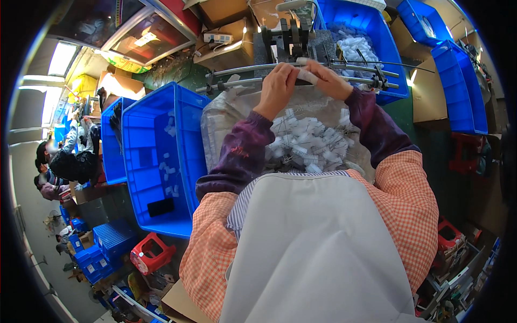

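My left hand (278, 89) is closed in a pinch at the metal rails in front of me. Close beside it, my right hand (327, 81) is closed too, with white wraps on its fingertips. Their fingertips nearly meet, and what they hold is too small or hidden to make out. Just beyond stands a dark metal bench fixture (293, 40), with two long steel rails (237, 70) running crosswise. Below my hands, a heap of small white plastic pieces (309, 141), with thin wires or springs among them, lies on a pale cloth (218, 121).
At my left stands a large blue crate (148, 126) with a few white pieces and a dark flat object (160, 207). Another blue crate (385, 48) at the far right holds white pieces in bags. A red stool (152, 253) is behind left; other people (78, 156) sit farther left.
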`<state>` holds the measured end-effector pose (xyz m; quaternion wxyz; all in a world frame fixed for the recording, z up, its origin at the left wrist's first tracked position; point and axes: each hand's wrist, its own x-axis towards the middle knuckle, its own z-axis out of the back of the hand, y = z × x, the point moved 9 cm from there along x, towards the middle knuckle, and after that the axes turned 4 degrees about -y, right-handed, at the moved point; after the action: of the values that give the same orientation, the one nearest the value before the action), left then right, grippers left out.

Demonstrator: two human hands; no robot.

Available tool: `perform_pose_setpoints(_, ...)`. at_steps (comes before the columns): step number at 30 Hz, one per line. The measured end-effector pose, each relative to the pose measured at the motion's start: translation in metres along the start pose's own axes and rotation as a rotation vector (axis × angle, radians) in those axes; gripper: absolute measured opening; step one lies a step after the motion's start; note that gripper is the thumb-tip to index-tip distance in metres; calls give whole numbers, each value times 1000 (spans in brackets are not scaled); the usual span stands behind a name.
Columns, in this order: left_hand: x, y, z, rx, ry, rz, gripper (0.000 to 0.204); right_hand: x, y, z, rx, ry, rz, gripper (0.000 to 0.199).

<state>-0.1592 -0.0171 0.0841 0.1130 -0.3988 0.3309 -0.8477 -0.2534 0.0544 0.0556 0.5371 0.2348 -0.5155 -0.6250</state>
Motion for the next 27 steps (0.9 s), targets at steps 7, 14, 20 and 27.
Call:
perform_pose_setpoints(7,-24,15,-10,276,79,18,22,37,-69,51,-527,-287,2,17)
perform_pose_setpoints(14,-42,21,-34,316,124,-17,26,69,-125,65,-1047,-373,-125,18)
perform_pose_setpoints(20,-42,22,-35,326,139,-19,28,71,-122,63,-1086,-380,-136,18)
perform_pose_setpoints(27,-41,20,-36,319,145,-9,28,71,-128,63,-1095,-355,-98,16)
